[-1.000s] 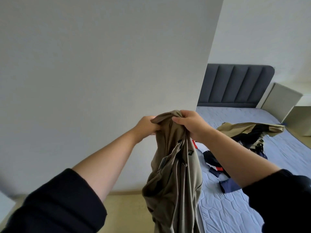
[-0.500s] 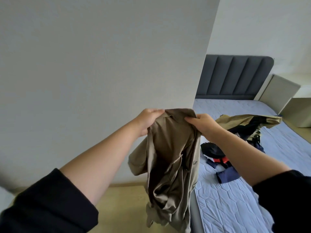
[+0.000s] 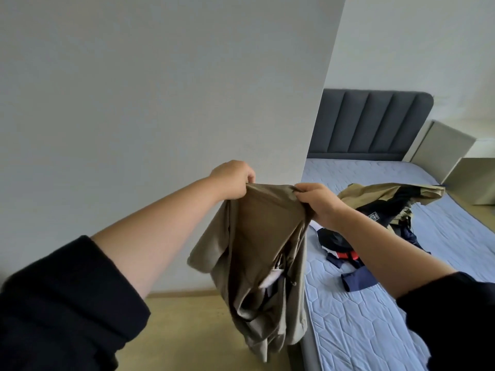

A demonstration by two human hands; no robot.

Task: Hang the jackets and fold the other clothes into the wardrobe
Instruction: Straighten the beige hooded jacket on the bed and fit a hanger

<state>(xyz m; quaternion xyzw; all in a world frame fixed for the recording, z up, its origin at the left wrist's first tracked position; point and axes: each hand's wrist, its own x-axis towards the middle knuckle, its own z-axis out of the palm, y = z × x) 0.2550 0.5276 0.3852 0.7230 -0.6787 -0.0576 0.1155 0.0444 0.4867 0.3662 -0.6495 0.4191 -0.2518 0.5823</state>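
Nothing here can be read. A small pale badge [image 3: 372, 217] sits on the black jacket [image 3: 388, 204] in the heap on the bed [image 3: 361, 330], but it is too small and blurred to make out. A white tag [image 3: 269, 280] inside the held khaki garment [image 3: 265, 223] shows no legible print.

Home bedroom: bed [image 3: 375, 330] with padded grey headboard [image 3: 369, 124], clothes pile [image 3: 380, 223] on mattress, white walls
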